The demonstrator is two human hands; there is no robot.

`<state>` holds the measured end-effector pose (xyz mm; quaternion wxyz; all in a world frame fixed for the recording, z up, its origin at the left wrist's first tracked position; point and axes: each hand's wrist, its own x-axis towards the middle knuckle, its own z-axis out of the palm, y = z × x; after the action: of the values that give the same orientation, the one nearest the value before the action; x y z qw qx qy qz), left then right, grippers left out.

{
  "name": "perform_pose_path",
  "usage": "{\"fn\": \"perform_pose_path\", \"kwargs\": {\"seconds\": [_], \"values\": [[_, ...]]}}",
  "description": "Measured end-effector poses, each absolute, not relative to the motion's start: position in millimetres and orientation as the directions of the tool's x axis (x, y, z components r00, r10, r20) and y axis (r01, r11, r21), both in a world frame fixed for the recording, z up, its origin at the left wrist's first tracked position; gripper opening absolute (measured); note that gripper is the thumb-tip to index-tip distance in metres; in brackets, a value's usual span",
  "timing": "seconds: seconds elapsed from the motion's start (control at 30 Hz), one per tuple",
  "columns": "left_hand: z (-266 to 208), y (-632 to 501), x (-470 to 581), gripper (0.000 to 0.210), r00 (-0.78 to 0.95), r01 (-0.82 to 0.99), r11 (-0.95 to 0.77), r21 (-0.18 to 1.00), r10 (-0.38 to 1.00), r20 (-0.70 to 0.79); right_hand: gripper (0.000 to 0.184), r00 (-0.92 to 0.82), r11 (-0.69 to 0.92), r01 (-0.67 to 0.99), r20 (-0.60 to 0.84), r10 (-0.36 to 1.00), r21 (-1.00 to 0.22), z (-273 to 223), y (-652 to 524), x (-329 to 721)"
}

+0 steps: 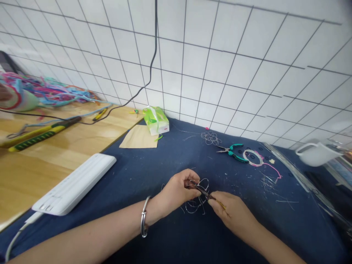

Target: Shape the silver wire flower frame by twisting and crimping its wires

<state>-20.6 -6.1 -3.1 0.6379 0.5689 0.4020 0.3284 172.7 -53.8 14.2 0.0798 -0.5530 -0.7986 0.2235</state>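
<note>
Near the middle of the dark blue cloth, my left hand (183, 190) pinches a piece of thin silver wire (194, 209) bent into several loops. A silver bangle (143, 217) circles my left wrist. My right hand (232, 209) is wrapped round small pliers (205, 191) with dark jaws and a bit of yellow handle showing. The jaws point left into the wire, right by my left fingertips. Whether they are clamped on it is hidden by the fingers. Further back lie a looped wire flower (211, 138) and teal-handled pliers (233, 152).
A white power strip (74, 183) lies left, with a tissue pack (156, 120) on a beige sheet (139, 137) behind. To the right are a wire coil (253, 157), wire scraps (269, 182) and a white cup (317, 154). Another person's hand (5, 93) is at far left.
</note>
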Motion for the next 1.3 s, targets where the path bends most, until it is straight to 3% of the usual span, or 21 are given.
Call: {"fn": "perform_pose_path", "kwargs": {"seconds": [0.17, 0.33, 0.6, 1.03, 1.3], "values": [[-7.2, -7.0, -20.7, 0.023, 0.463, -0.136, 0.306, 0.942, 0.860, -0.213, 0.024, -0.338, 0.252, 0.843, -0.104, 0.935, -0.475, 12.5, -56.9, 171.7], [-10.4, -7.2, -21.5, 0.020, 0.515, -0.167, 0.412, 0.896, 0.811, -0.278, 0.024, -0.329, 0.237, 0.835, -0.105, 0.939, -0.496, 12.1, -56.0, 172.3], [-13.0, -7.8, -21.2, 0.024, 0.507, -0.203, 0.396, 0.895, 0.825, -0.250, 0.028, -0.319, 0.200, 0.822, -0.139, 0.938, -0.533, 15.0, -54.2, 174.0], [-9.5, -9.9, -19.2, 0.012, 0.485, -0.139, 0.316, 0.939, 0.848, -0.213, 0.034, -0.328, 0.111, 0.794, -0.268, 0.906, -0.598, 36.5, -53.8, 176.2], [-6.3, -9.3, -18.5, 0.012, 0.458, -0.105, 0.306, 0.946, 0.860, -0.227, 0.037, -0.363, 0.152, 0.827, -0.307, 0.880, -0.541, 47.1, -52.9, 184.2]]}}
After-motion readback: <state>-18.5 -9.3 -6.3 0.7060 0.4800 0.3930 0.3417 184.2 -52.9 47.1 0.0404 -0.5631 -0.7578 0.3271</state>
